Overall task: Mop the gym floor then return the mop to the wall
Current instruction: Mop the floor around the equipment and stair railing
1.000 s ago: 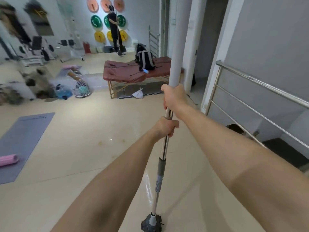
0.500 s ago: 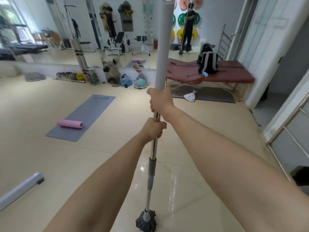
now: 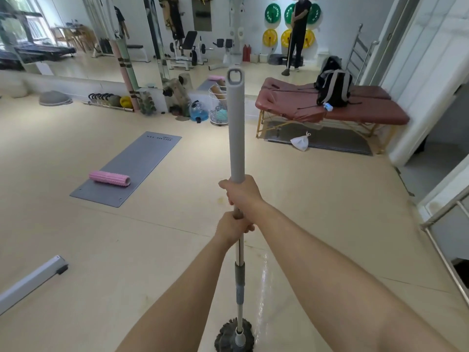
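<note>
- Two hands grip one mop, which stands almost upright in the near middle of the scene, its head on the floor close to the person's feet.
- The right hand is the upper one, its fingers wrapped tight around the bottom end of the thick grey sleeve.
- The left hand sits just below, touching the right, its fingers clamped on the thin metal shaft.
- The pole looks stiff and light; it is a telescopic tube with a grey collar lower down, so it may slip in length if that lock is loose.
- The round stringy head looks soft and wet, so it should drag a little and flop rather than slide freely.
- A shiny wet streak lies on the floor just right of the pole; that patch is likely slippery underfoot.
- The bare metal is narrower and probably slicker than the sleeve, so the sleeve gives the surer hold; spreading the hands further apart would likely give more leverage for sweeping strokes.
- The loop at the top end would probably serve for hanging.
- A mat with a pink roller lies far left, and a bench far right; the mop is well apart from both.
- Which wall the mop belongs on cannot be told.
</note>
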`<move>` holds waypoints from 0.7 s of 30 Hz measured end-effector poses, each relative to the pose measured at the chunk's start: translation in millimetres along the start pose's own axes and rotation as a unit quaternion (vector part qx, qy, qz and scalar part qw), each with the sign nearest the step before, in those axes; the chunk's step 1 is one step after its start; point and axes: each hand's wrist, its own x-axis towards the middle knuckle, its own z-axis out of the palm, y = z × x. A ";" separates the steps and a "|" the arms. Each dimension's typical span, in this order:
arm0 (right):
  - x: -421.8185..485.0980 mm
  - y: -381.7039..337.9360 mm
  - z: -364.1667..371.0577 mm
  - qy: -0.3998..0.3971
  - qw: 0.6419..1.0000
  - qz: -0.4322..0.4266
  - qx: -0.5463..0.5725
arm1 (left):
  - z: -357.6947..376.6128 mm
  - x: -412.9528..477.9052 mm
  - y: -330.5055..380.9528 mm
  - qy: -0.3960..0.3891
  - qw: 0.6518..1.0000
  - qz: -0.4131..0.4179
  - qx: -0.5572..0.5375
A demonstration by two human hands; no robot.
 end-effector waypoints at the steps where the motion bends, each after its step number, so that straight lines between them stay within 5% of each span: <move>1: 4.6 10.5 2.8 0.004 1.000 0.016 -0.007 | 1.2 5.6 -8.2 0.003 1.000 -0.004 0.003; 13: 10.3 68.7 -17.3 0.076 0.995 0.061 0.003 | 39.9 24.7 -55.6 -0.073 0.996 0.012 0.046; 21: -63.1 108.5 -81.3 0.115 0.992 0.040 0.033 | 102.8 -48.0 -45.5 -0.108 0.988 0.034 0.108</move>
